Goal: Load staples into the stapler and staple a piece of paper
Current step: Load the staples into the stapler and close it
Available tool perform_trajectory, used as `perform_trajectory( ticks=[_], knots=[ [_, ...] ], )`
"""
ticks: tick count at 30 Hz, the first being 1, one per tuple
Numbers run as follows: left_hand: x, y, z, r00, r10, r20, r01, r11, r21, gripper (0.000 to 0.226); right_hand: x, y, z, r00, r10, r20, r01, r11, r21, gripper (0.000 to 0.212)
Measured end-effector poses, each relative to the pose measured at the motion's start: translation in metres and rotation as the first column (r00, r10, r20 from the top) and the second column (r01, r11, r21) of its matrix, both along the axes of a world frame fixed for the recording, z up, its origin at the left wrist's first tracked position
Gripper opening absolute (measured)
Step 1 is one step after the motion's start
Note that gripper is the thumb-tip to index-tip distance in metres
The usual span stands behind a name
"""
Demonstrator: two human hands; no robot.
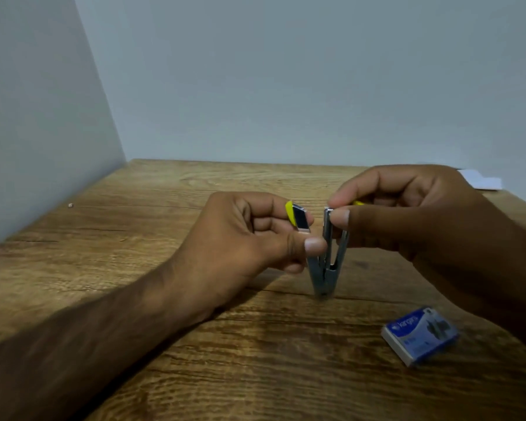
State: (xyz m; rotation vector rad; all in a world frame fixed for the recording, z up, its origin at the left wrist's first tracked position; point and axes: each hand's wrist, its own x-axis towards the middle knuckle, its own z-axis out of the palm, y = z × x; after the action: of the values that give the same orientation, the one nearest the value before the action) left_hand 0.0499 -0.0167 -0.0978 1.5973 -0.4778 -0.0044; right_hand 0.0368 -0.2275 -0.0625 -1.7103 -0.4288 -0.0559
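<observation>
Blue staple box [419, 335] near stapler [327, 253]; paper [483, 180] behind.

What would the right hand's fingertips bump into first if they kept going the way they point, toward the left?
Probably the stapler's yellow top cover, held open by the left hand. The right hand pinches the upright metal magazine, and only a small gap separates its fingertips from that cover, though depth is hard to judge.

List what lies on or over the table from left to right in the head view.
Small speck → left hand → stapler, stood on end and spread open → right hand → staple box → white paper.
</observation>
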Motion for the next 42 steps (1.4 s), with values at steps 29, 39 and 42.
perform_trajectory(
  ticks=[29,39,42],
  knots=[
    [-0.012,-0.009,0.0,0.999,0.043,-0.022,-0.043,0.999,0.021,0.021,-0.001,0.008,-0.007,0.999,0.052,0.007,-0.052,0.999,0.008,0.02],
    [-0.008,-0.011,0.012,0.993,0.054,-0.105,-0.075,0.977,-0.202,0.036,0.0,0.003,0.0,0.999,0.035,-0.005,-0.035,0.999,0.035,0.046],
    [-0.006,-0.009,0.01,0.982,0.087,-0.166,-0.126,0.963,-0.24,0.036,-0.003,0.009,-0.007,0.996,0.066,0.067,-0.056,0.989,-0.138,0.06]
  ],
)
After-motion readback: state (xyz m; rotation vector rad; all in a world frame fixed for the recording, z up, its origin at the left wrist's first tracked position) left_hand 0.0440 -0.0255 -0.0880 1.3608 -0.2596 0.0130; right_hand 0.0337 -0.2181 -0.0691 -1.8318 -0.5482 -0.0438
